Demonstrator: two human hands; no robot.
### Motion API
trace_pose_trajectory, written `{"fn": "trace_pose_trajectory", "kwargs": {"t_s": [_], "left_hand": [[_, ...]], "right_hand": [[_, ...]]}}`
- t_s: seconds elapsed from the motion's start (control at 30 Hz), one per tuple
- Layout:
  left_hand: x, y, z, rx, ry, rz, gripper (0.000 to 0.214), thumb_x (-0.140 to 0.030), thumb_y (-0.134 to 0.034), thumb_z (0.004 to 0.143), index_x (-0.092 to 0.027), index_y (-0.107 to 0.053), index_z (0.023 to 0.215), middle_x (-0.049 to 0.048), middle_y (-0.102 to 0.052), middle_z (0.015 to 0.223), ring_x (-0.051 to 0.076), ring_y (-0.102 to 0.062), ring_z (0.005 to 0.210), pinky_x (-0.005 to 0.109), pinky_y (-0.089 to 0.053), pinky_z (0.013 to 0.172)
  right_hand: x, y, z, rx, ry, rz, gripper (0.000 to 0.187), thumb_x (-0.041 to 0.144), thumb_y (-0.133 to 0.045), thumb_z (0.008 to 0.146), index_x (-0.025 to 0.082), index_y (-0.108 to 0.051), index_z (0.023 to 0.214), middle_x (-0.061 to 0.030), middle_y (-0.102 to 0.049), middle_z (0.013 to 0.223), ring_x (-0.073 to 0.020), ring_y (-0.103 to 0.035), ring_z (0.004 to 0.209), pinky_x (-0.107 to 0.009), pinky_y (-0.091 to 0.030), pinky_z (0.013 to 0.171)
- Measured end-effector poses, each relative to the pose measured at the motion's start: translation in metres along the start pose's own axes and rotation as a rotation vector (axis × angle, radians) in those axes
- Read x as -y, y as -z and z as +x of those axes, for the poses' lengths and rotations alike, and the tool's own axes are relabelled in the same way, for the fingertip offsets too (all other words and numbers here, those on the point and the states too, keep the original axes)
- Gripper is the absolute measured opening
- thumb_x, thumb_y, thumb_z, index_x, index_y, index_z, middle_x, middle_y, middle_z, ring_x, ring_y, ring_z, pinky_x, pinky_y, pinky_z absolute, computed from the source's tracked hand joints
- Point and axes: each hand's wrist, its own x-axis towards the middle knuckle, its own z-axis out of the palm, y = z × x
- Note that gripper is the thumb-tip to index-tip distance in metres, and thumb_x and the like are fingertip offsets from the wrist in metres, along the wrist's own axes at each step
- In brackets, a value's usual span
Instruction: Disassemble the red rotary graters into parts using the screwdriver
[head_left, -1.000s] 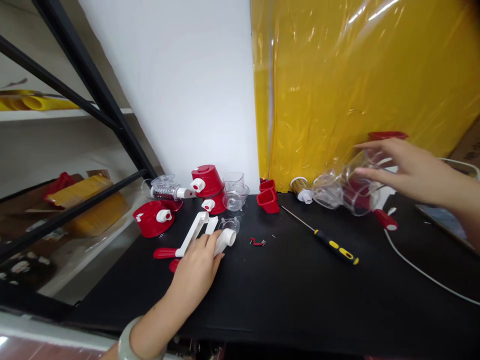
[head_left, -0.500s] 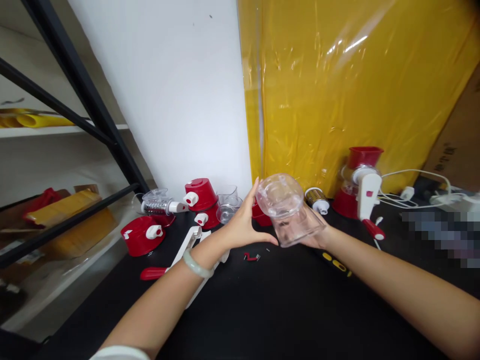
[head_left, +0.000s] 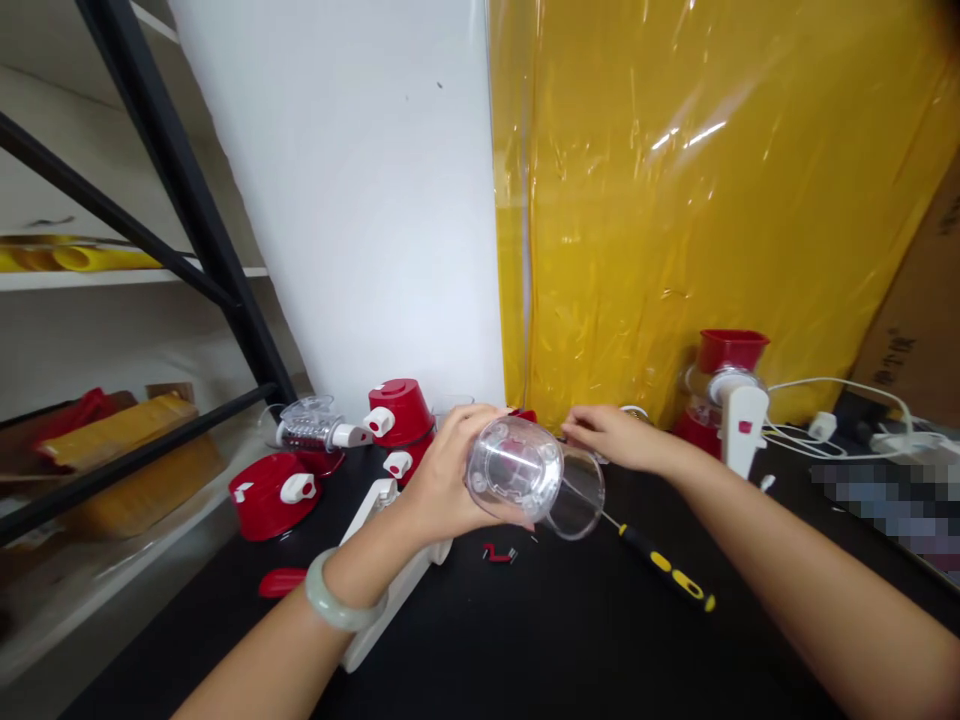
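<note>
My left hand [head_left: 450, 480] is closed around a clear plastic grater housing [head_left: 517, 470], tilted above the black table, its round end facing me. Behind the housing's open rim is my right hand [head_left: 611, 437]. Its fingers are bent and close together, and what they hold, if anything, is hidden. The metal-toothed drum [head_left: 637, 412] shows only in part behind that hand. Below the housing lie a small red bent piece [head_left: 499, 553] and some screws. A screwdriver [head_left: 667, 568] with a black and yellow handle rests to the right, its shaft pointing at the housing.
At left stand a red base [head_left: 274, 497], stacked red parts [head_left: 401, 415] and a clear housing [head_left: 309, 425] with a drum. A white crank arm [head_left: 409, 605] lies under my left forearm. An assembled red grater [head_left: 731, 390] and white cables [head_left: 847, 400] are at right.
The clear housing has turned its round end towards me and moved left and down. My right hand has let go of it and moved behind it; my left hand has closed around it.
</note>
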Motion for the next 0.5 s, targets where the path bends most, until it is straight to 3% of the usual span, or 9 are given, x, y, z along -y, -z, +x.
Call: {"fn": "trace_pose_trajectory", "kwargs": {"t_s": [0.07,0.17,0.3,0.4,0.5], "left_hand": [[0.002,0.005,0.000,-0.019,-0.063,0.115,0.107,-0.054,-0.094,0.055,-0.029,-0.044,0.146,0.0123,-0.057,0.127,0.031,-0.058,0.117,0.051,-0.051,0.101],[0.006,0.007,-0.002,-0.005,-0.110,0.211,0.101,-0.053,-0.090,0.063,-0.028,-0.041,0.148,0.0128,-0.056,0.126,0.030,-0.057,0.115,0.050,-0.052,0.099],[0.012,0.006,-0.006,0.040,-0.028,0.194,0.110,-0.059,-0.091,0.056,-0.027,-0.040,0.148,0.0134,-0.055,0.125,0.031,-0.058,0.113,0.049,-0.053,0.097],[0.013,0.009,-0.005,0.121,0.083,0.143,0.115,-0.063,-0.091,0.050,-0.027,-0.041,0.147,0.0138,-0.056,0.125,0.031,-0.060,0.112,0.049,-0.055,0.096],[0.010,0.015,0.000,0.233,0.171,0.128,0.113,-0.065,-0.091,0.049,-0.025,-0.045,0.145,0.0134,-0.059,0.124,0.033,-0.061,0.114,0.050,-0.053,0.098]], "right_hand": [[0.002,0.012,-0.007,0.023,-0.053,-0.233,0.033,0.047,-0.067,0.081,0.016,-0.061,0.073,-0.0085,-0.064,0.074,-0.0215,-0.062,0.074,-0.035,-0.048,0.076],[-0.006,0.007,-0.034,0.115,-0.162,-0.480,0.036,0.046,-0.077,0.069,0.015,-0.060,0.062,-0.0089,-0.060,0.062,-0.0250,-0.064,0.065,-0.035,-0.047,0.066],[-0.031,-0.011,-0.079,0.200,-0.305,-0.714,0.044,0.053,-0.074,0.072,0.010,-0.072,0.082,-0.0195,-0.070,0.088,-0.0362,-0.071,0.083,-0.038,-0.048,0.069],[-0.052,-0.017,-0.101,0.290,-0.309,-0.697,0.038,0.048,-0.057,0.088,0.014,-0.071,0.095,-0.0170,-0.072,0.095,-0.0317,-0.072,0.083,-0.034,-0.046,0.065],[-0.075,-0.015,-0.111,0.276,-0.235,-0.594,0.030,0.038,-0.048,0.094,0.016,-0.068,0.097,-0.0138,-0.072,0.091,-0.0241,-0.070,0.075,-0.029,-0.044,0.062]]}}
